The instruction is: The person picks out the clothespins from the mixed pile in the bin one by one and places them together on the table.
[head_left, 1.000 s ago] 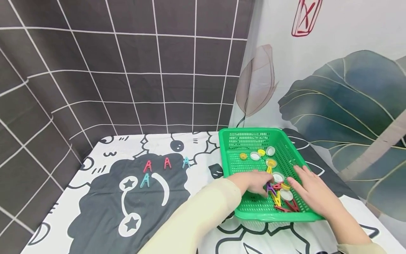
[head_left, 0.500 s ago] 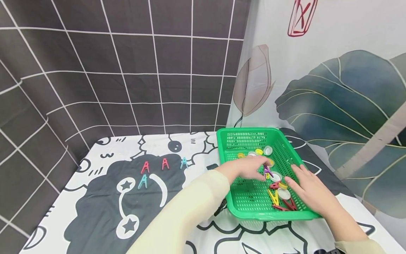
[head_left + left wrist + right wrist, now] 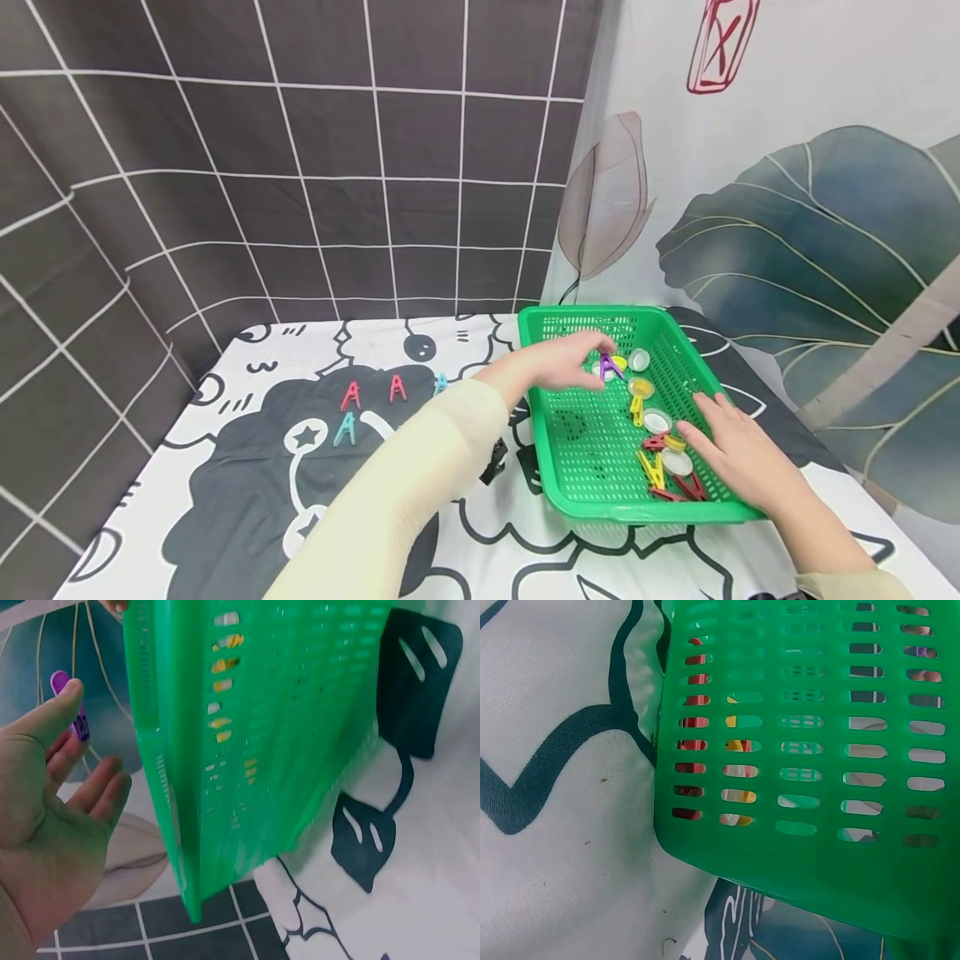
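Note:
My left hand (image 3: 558, 364) pinches a purple clothespin (image 3: 611, 367) over the far left part of a green plastic basket (image 3: 645, 511). In the left wrist view the clothespin (image 3: 80, 726) shows between thumb and fingertips, above the basket's rim. My right hand (image 3: 738, 450) lies with straight fingers over the basket's right rim. Inside the basket are yellow clothespins (image 3: 651, 469), red clothespins (image 3: 694, 487), and white and yellow bottle caps (image 3: 639, 360). The right wrist view holds only the basket's slotted wall (image 3: 817, 874) and bits of its contents; the right hand is out of that view.
On the patterned cloth (image 3: 525, 554) to the left stand two red clothespins (image 3: 397, 387) and two light blue clothespins (image 3: 345, 428). A dark tiled backdrop (image 3: 420, 208) rises behind, with a leaf-print curtain (image 3: 795, 233) at the right.
My left hand has lifted the purple clothespin from the pile and carried it toward the basket's far left side. My right hand has stayed at the right rim.

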`<state>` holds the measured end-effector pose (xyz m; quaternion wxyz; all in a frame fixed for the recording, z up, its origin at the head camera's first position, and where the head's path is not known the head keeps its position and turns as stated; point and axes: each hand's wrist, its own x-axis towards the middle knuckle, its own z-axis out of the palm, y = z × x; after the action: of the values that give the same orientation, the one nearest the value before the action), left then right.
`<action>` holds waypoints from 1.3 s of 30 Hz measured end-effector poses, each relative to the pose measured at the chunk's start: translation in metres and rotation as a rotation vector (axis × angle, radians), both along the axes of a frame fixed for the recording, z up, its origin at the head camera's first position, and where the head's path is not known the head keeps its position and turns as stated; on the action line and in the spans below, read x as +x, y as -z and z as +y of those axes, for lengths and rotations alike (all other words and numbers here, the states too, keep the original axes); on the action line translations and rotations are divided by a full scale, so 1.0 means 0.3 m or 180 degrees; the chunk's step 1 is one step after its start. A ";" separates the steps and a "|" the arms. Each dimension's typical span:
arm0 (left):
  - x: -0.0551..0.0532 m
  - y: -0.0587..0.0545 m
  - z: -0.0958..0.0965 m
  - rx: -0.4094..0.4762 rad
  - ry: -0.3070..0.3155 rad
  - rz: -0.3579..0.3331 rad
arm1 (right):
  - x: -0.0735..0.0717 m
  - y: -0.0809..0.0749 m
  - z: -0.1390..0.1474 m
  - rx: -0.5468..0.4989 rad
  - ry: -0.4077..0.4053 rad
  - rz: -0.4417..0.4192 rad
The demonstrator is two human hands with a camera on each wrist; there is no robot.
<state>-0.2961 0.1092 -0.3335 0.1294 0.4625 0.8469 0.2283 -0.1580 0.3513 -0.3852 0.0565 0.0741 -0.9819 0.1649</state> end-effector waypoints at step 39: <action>-0.074 0.086 -0.544 0.0005 -0.0554 0.0164 | -0.011 0.012 0.008 0.0031 -0.0017 -0.0039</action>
<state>-0.3182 -0.0542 -0.3594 0.0869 0.3930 0.8867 0.2274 -0.1613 0.3537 -0.3887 0.0497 0.0760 -0.9828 0.1606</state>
